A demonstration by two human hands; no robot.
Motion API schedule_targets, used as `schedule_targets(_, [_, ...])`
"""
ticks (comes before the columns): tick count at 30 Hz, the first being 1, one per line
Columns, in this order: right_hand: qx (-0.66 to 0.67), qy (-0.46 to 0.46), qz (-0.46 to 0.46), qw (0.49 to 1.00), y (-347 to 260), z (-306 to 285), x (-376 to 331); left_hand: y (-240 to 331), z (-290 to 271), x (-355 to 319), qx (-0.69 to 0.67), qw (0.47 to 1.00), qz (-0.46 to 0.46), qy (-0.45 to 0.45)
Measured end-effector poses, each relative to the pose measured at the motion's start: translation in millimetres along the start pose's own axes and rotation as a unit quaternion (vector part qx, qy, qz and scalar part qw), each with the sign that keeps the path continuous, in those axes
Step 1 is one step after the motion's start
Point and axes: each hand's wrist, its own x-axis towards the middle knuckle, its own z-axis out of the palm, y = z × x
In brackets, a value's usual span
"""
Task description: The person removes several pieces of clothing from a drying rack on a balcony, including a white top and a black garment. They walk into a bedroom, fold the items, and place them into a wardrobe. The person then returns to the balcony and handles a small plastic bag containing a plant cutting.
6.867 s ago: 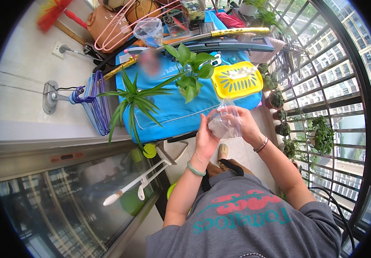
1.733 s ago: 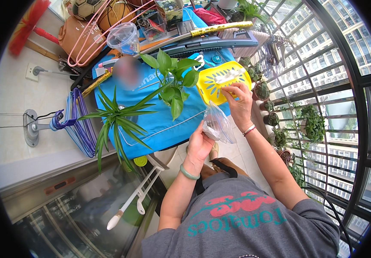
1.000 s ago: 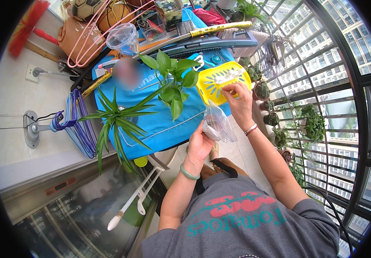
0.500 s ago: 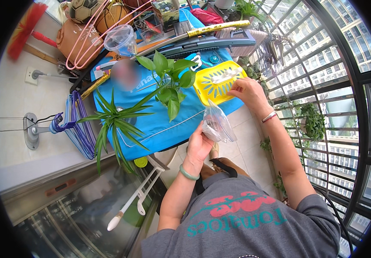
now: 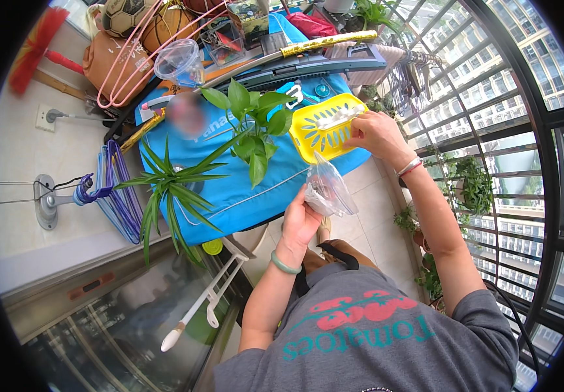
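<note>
My left hand (image 5: 301,222) grips a clear plastic bag (image 5: 329,189) by its lower left side. The bag is held upright below the yellow basket, with some whitish content showing through. My right hand (image 5: 381,138) hovers at the right edge of the shallow yellow slotted basket (image 5: 308,145), thumb and fingers pinched together. Whatever the fingertips hold, if anything, is too small to make out. Inside the basket lies a row of small white pieces (image 5: 340,117), just beside the right fingertips. The basket rests on a blue cover (image 5: 262,196).
A trailing leafy plant (image 5: 250,134) and a spiky plant (image 5: 174,179) stand left of the basket. Behind lie a clear plastic tub (image 5: 178,62), balls (image 5: 128,16) and a long dark grey object (image 5: 314,65). Hangers (image 5: 115,186) hang at left; a barred window (image 5: 491,130) is at right.
My right hand has shifted slightly up and left, closer to the white pieces, its fingers turned more downward. The left hand keeps the bag in nearly the same place.
</note>
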Motion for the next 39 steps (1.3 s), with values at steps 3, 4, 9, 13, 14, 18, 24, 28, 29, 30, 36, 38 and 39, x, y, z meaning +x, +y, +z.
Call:
schedule_targets(3, [0.001, -0.002, 0.008, 1.0, -3.5, 0.8, -1.8, -0.1, 1.1, 1.6, -0.004, 1.0, -0.001, -0.001])
schedule_targets(4, [0.004, 0.005, 0.007, 1.0, -4.7, 2.6, -2.7, 0.3, 3.2, 1.0, -0.005, 1.0, -0.004, 0.002])
schedule_targets(9, [0.019, 0.057, 0.014, 0.998, -18.2, 8.8, -6.8, 1.1, 4.0, 0.5, -0.004, 1.0, -0.003, 0.007])
schedule_targets(13, [0.016, 0.103, 0.017, 0.994, -27.3, 17.9, -9.3, 0.8, 3.7, 0.1, 0.003, 1.0, -0.004, 0.005])
schedule_targets(14, [0.017, 0.11, 0.022, 0.994, -29.3, 19.5, -9.2, 0.7, 3.4, 0.0, 0.006, 1.0, -0.003, 0.004])
schedule_targets(18, [0.056, 0.151, 0.052, 0.986, -38.6, 26.0, -6.0, 1.2, 8.1, -1.9, 0.009, 1.0, 0.001, 0.015])
schedule_targets(24, [0.159, 0.063, 0.076, 0.982, -26.9, 10.1, -4.7, 3.7, 6.7, -4.7, 0.006, 1.0, 0.005, 0.013])
schedule_targets(28, [0.088, 0.003, 0.028, 0.996, -16.1, -2.0, -7.4, 1.3, 3.9, -2.6, 0.003, 1.0, 0.005, -0.002])
schedule_targets(29, [0.074, 0.002, 0.018, 0.997, -14.8, -2.1, -6.5, 0.6, 3.1, -1.9, 0.002, 1.0, 0.005, -0.007])
schedule_targets(30, [0.06, 0.002, 0.009, 0.998, -13.6, -1.3, -6.3, 0.3, 3.3, -2.1, 0.002, 1.0, 0.003, -0.005])
schedule_targets(36, [0.008, 0.012, -0.055, 0.998, -10.2, 2.3, 0.6, 1.4, 3.7, -3.5, 0.001, 1.0, 0.001, 0.003])
schedule_targets(38, [-0.011, 0.023, -0.077, 0.997, -9.7, 4.5, 1.2, 2.1, 4.0, -4.1, 0.001, 1.0, 0.002, 0.001])
schedule_targets(39, [-0.026, 0.022, -0.079, 0.996, -10.1, 4.6, 1.2, 2.2, 4.8, -4.7, 0.0, 1.0, 0.003, 0.002])
